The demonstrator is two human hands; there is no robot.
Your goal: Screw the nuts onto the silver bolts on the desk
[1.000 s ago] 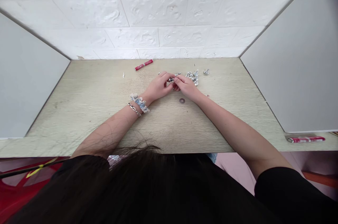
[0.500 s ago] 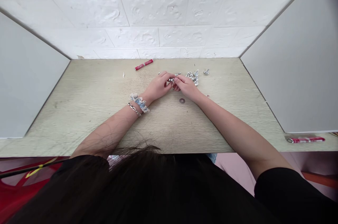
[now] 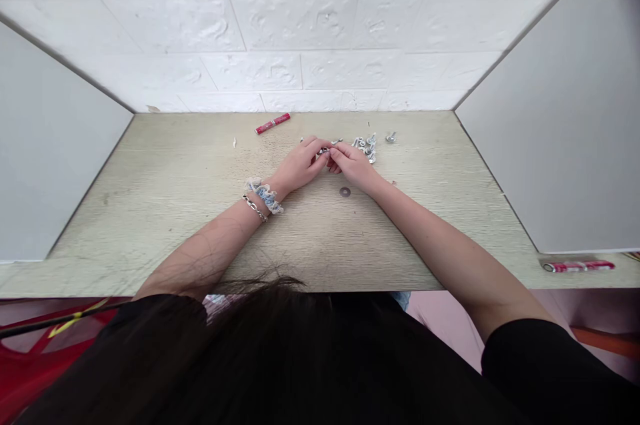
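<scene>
My left hand (image 3: pixel 303 163) and my right hand (image 3: pixel 350 162) meet fingertip to fingertip over the wooden table (image 3: pixel 200 165). Between them is a small metal part (image 3: pixel 323 151), mostly covered by the fingers of both hands, which are closed on it. Just beyond and right of my right hand lies a group of small silver metal pieces (image 3: pixel 371 150). One more silver piece (image 3: pixel 391 137) stands apart to the right. A flat grey washer (image 3: pixel 345 191) lies on the table below my right hand.
A red tube (image 3: pixel 273 123) lies near the white brick-patterned wall (image 3: pixel 265 25); another red tube (image 3: pixel 579 266) is at the front right edge. Pale panels stand at the left (image 3: pixel 55 145) and right (image 3: pixel 560 125). A small white scrap (image 3: pixel 235 142) lies left of the hands.
The fingers of my left hand have shifted slightly, and less of the metal part between my hands shows. The pieces on the table have not moved.
</scene>
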